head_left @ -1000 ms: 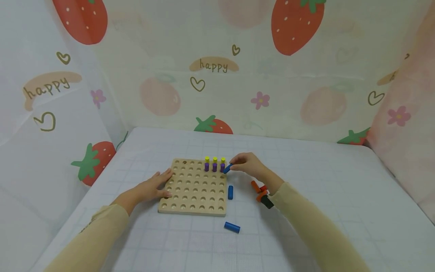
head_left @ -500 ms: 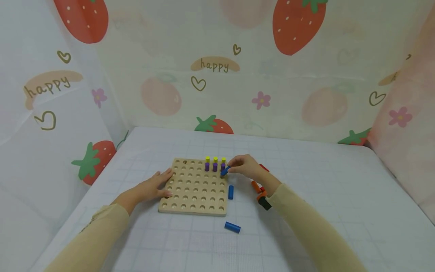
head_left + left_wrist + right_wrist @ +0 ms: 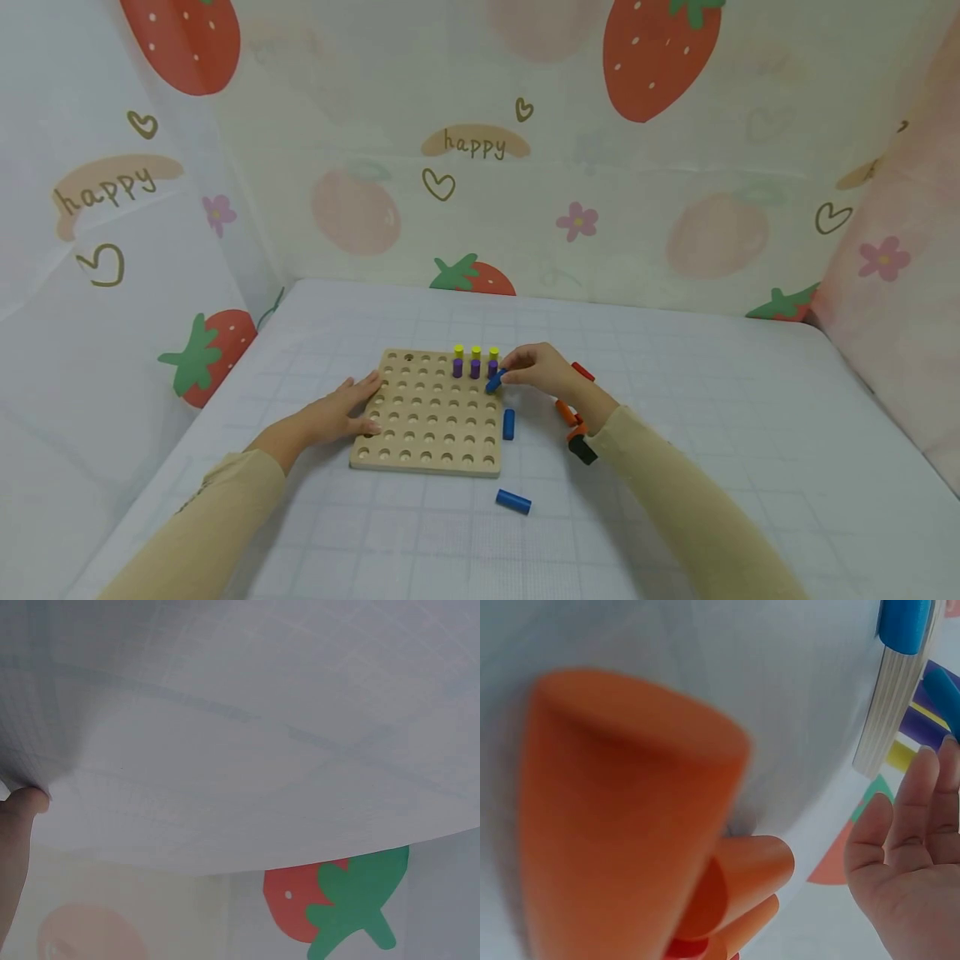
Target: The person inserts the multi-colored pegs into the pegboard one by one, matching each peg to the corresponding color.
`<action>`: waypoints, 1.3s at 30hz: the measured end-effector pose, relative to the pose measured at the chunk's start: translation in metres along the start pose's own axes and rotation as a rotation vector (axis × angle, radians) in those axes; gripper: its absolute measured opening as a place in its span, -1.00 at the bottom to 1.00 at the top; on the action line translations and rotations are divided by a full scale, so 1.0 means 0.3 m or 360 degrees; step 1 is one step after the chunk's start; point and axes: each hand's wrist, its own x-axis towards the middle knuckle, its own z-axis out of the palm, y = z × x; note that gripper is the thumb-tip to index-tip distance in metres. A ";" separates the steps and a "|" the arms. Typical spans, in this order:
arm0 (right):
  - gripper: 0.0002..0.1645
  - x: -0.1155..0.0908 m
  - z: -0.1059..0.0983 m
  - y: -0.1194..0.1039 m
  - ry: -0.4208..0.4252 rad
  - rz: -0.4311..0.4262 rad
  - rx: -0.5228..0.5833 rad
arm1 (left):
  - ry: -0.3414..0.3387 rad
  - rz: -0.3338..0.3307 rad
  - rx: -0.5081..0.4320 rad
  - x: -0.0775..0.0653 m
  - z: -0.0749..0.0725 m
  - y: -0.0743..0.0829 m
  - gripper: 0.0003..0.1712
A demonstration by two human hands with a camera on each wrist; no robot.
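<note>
A square wooden pegboard (image 3: 420, 417) with rows of round holes lies on the table. Three yellow pegs (image 3: 476, 352) stand along its far row at the right, and three purple pegs (image 3: 476, 369) stand just in front of them. My left hand (image 3: 337, 412) rests on the board's left edge, fingers spread. At the right edge, my right hand (image 3: 543, 371) pinches a tilted blue peg (image 3: 494, 382) whose lower end is over the row nearer than the purple ones. Whether that end sits in a hole I cannot tell. In the right wrist view the blue peg (image 3: 943, 694) is partly cut off.
One loose blue peg (image 3: 509, 424) lies beside the board's right edge, another blue peg (image 3: 513, 502) nearer the front. Orange pegs (image 3: 566, 412), a red peg (image 3: 582, 372) and a black peg (image 3: 582, 450) lie by the right wrist. A printed curtain (image 3: 480, 217) stands behind the table.
My right hand has shifted slightly nearer and to the left, bringing the tilted blue peg over the board's right edge. The red peg beyond the wrist has come into sight. The left hand stays put.
</note>
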 end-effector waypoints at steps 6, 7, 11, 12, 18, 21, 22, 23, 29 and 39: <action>-0.78 0.004 0.002 0.001 -0.0004 0.0003 -0.0029 | 0.0004 -0.0002 -0.0013 0.002 0.000 -0.001 0.06; -0.78 0.003 0.002 0.001 -0.0004 0.0006 -0.0033 | 0.0005 -0.0003 -0.0014 0.003 0.000 -0.002 0.07; -0.79 0.002 0.000 -0.004 -0.0004 -0.0003 -0.0040 | 0.0006 -0.0005 -0.0016 0.002 0.000 0.000 0.07; -0.79 0.002 0.000 -0.005 -0.0005 -0.0006 -0.0040 | 0.0006 -0.0006 -0.0015 0.002 0.000 0.000 0.07; -0.76 0.000 -0.004 -0.010 -0.0022 -0.0023 -0.0049 | 0.0001 -0.0021 -0.0028 0.000 -0.002 0.006 0.07; -0.76 0.005 -0.002 -0.008 -0.0026 -0.0011 -0.0056 | -0.0001 -0.0026 -0.0036 0.000 -0.002 0.007 0.07; -0.76 0.006 -0.001 -0.007 -0.0026 -0.0009 -0.0056 | -0.0002 -0.0025 -0.0038 -0.001 -0.002 0.007 0.07; -0.76 0.007 0.001 -0.006 -0.0027 -0.0007 -0.0056 | -0.0001 -0.0022 -0.0038 -0.001 -0.002 0.008 0.07; -0.73 0.007 0.007 -0.005 -0.0031 0.0015 -0.0031 | 0.0006 -0.0007 -0.0038 -0.006 -0.006 0.009 0.07; -0.67 0.001 0.014 0.001 -0.0067 -0.0024 0.0013 | -0.0005 -0.0013 -0.0023 -0.007 -0.003 0.011 0.06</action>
